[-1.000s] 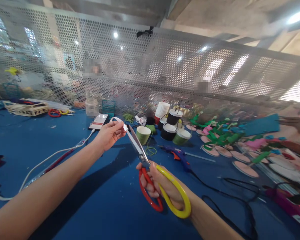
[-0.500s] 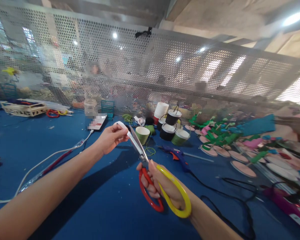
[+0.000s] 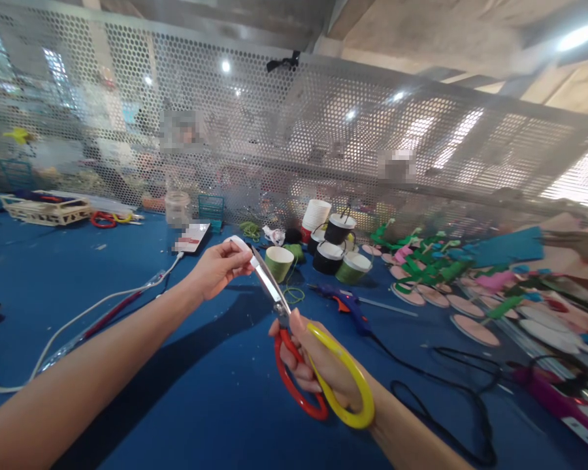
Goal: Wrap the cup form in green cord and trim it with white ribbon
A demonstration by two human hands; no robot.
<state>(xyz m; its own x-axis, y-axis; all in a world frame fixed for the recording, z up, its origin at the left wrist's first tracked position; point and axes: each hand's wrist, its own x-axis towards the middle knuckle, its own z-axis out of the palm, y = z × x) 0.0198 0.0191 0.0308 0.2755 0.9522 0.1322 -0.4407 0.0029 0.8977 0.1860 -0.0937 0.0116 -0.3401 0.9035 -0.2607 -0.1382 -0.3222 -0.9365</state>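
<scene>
My left hand pinches a narrow white strip, perhaps paper, between thumb and fingers. The strip curves over the fingertips and runs along the blades of a pair of scissors. My right hand grips these scissors by their handles, one red and one yellow, with the blades pointing up and left toward my left hand. The blades are nearly together, with the strip lying at them; whether it is cut through I cannot tell. Just beyond the blades stands a green string-wrapped paper cup.
Black and green wrapped cups stand near a white cup stack. A blue glue gun lies to the right, its cord trailing. Pink discs with green pieces cover the right side. A phone with a white cable lies left. Perforated panel behind.
The scissor blades have drawn closer together, and the red handle has swung toward the yellow one. My left hand stays in nearly the same place with the strip.
</scene>
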